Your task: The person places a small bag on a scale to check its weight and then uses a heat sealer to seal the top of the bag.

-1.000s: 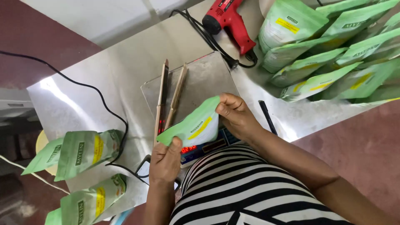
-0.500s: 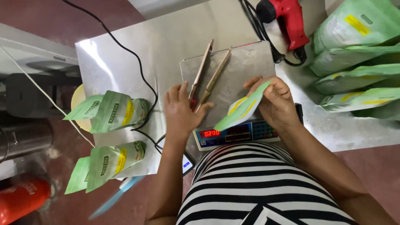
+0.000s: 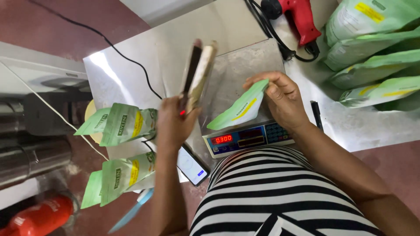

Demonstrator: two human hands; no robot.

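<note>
**Flat-iron sealer raised, pouch pinched over the scale**

The left hand was wrapped tight around the handle of a flat-iron sealer, its fingers closed on it; the two long plates, one dark and one pale, stood nearly together and tilted up away from the table. The right hand pinched the top edge of a flat, glossy green pouch with a yellow stripe, fingers clamped on it, just above the brushed-metal pan of a digital scale. Filled green pouches lay at the table's left edge, more stacked at the right. A red heat gun rested at the far side, a phone near the striped shirt.
</note>
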